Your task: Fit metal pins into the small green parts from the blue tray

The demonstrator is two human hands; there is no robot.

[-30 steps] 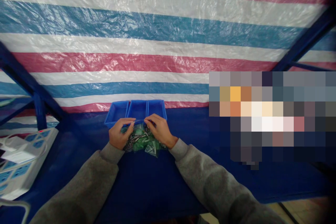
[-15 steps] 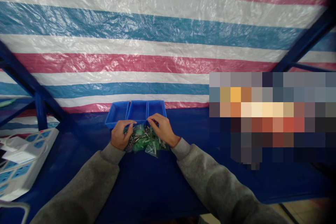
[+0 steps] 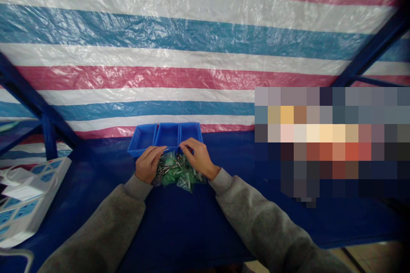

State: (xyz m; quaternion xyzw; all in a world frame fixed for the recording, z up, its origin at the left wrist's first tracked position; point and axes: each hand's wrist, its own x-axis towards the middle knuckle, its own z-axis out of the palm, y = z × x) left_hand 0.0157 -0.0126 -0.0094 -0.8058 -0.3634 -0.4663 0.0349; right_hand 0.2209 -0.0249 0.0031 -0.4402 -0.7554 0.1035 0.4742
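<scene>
Directly in front of three blue bins (image 3: 168, 135), their blue floors showing, metal pieces (image 3: 167, 168) and plastic bags (image 3: 185, 182) lie heaped between the left hand (image 3: 147, 165) and right hand (image 3: 199, 160); what the bent fingers grip cannot be told.

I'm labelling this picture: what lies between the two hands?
In the head view, small bags and metal pieces lie heaped between the left hand and right hand.

Small parts (image 3: 172, 167): shiny metal. Bags (image 3: 185, 183): glossy plastic. Bins (image 3: 168, 137): smooth plastic. Sleeves (image 3: 259, 215): matt cloth. Backdrop (image 3: 192, 32): crinkled plastic.
</scene>
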